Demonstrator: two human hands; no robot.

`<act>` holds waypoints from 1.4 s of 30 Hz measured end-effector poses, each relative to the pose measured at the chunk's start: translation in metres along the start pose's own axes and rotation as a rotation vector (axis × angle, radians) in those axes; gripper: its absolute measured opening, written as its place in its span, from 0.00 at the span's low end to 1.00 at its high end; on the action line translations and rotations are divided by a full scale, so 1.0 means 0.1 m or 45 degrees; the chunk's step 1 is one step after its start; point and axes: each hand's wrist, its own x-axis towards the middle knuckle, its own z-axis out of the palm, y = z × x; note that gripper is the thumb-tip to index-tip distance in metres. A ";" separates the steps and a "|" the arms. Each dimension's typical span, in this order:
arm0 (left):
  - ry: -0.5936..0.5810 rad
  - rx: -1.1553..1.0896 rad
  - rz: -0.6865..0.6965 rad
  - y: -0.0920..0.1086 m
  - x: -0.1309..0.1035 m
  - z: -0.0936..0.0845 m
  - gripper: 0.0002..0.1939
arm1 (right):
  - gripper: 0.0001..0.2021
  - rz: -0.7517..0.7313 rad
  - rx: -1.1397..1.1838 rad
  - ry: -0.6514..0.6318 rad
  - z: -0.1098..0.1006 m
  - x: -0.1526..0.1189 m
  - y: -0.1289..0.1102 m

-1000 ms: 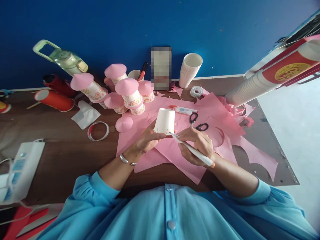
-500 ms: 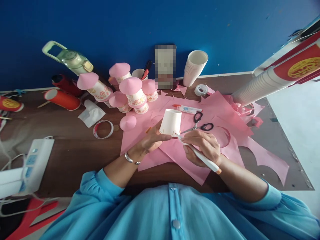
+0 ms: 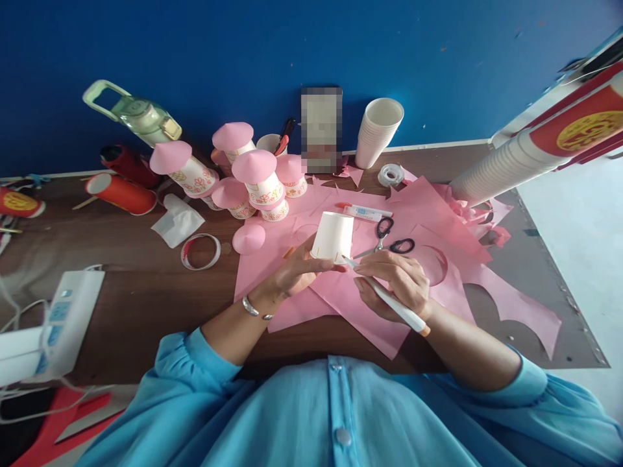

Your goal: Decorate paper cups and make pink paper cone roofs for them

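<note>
My left hand (image 3: 302, 267) is closed round the lower end of a white paper cup (image 3: 333, 235), which is held upside down with its wide rim toward me. A few short orange-brown strokes show near that rim. In my right hand (image 3: 396, 283) is a white marker pen (image 3: 400, 310) with an orange end, its tip at the cup's rim on the right side. Behind my right hand lie black-handled scissors (image 3: 392, 236) and a capped marker with a red end (image 3: 365, 211), both on pink paper (image 3: 370, 324).
Several decorated cups with pink paper cones (image 3: 254, 167) stand at back left. Nearby are a loose pink cone (image 3: 249, 239), a tape roll (image 3: 200, 251) and another tape roll (image 3: 390, 174). Stacked white cups (image 3: 378, 133), a phone (image 3: 322, 130), a bottle (image 3: 141, 117) and a power strip (image 3: 73, 318) surround the work.
The marker's tip has shifted very slightly at the cup's rim. Both hands keep their hold, and the other things on the table stay put.
</note>
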 end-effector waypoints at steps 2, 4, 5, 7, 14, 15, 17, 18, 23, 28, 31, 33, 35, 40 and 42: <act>0.024 0.005 0.004 -0.01 0.00 -0.01 0.19 | 0.09 0.001 -0.021 0.003 0.00 -0.01 0.01; 0.043 0.008 0.013 -0.02 0.00 -0.02 0.20 | 0.09 0.008 -0.062 -0.008 -0.01 -0.03 0.01; 0.048 0.007 0.017 -0.03 0.00 -0.03 0.20 | 0.09 0.017 -0.089 -0.012 -0.01 -0.04 0.01; 0.056 -0.011 0.029 -0.06 0.01 -0.05 0.21 | 0.10 0.037 -0.133 -0.010 -0.02 -0.06 0.01; 0.051 -0.007 0.065 -0.09 0.01 -0.07 0.30 | 0.12 0.049 -0.140 0.002 0.00 -0.07 0.01; 0.045 0.019 0.069 -0.08 0.00 -0.06 0.30 | 0.13 0.052 -0.138 0.006 0.00 -0.08 0.01; 0.038 0.073 0.074 -0.06 -0.01 -0.04 0.28 | 0.13 0.059 -0.135 0.017 0.00 -0.08 0.01; 0.039 0.097 0.075 -0.04 -0.01 -0.03 0.28 | 0.13 0.059 -0.133 0.025 0.01 -0.08 0.02; 0.103 0.159 0.024 0.02 -0.01 0.01 0.30 | 0.13 0.050 -0.126 0.041 0.02 -0.10 0.03; 0.100 0.087 -0.001 0.06 0.02 0.05 0.28 | 0.12 0.039 -0.125 0.045 0.01 -0.07 0.02; 0.101 0.063 0.016 0.06 0.03 0.05 0.24 | 0.11 0.040 -0.097 0.006 0.00 -0.05 0.01; 0.111 0.060 0.032 0.05 0.04 0.05 0.24 | 0.11 0.031 -0.064 -0.030 -0.01 -0.05 0.00; 0.110 0.058 0.046 0.04 0.04 0.04 0.24 | 0.10 0.012 -0.039 -0.039 -0.01 -0.04 0.00; 0.069 0.078 0.052 0.01 0.03 0.00 0.23 | 0.12 0.014 -0.040 -0.010 0.02 -0.04 0.01; 0.062 0.104 0.050 0.00 0.02 0.00 0.23 | 0.14 0.022 -0.029 -0.019 0.02 -0.03 0.01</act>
